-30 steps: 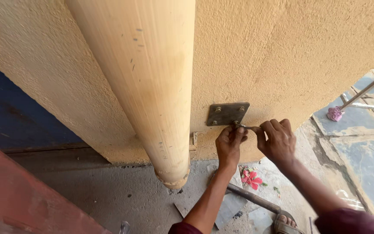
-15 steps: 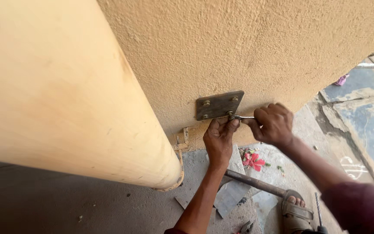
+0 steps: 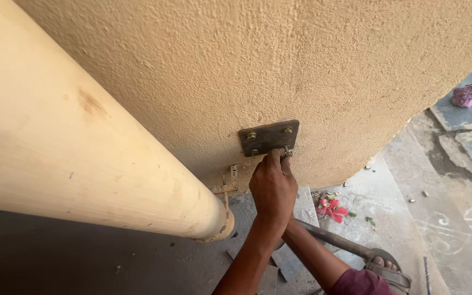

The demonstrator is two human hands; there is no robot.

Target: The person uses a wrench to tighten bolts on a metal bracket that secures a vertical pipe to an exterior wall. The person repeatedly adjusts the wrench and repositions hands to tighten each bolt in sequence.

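Left hand (image 3: 272, 188) grip pinching lower-right bolt (image 3: 285, 151) at metal plate (image 3: 269, 137) bottom edge; right hand hidden behind, grip unclear. Cream pipe (image 3: 83, 158) crowds left; floor (image 3: 394, 218) open right.

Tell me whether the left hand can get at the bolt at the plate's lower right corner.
Probably yes: the left hand already has its fingers up at that bolt on the metal plate, with nothing in between.

A plate (image 3: 269, 137) sits on the wall (image 3: 312, 65), right of the pipe (image 3: 72, 147). The left hand (image 3: 272, 188) touches its lower right bolt (image 3: 286, 151). Flowers (image 3: 331, 207) lie on the floor (image 3: 389, 229) below.
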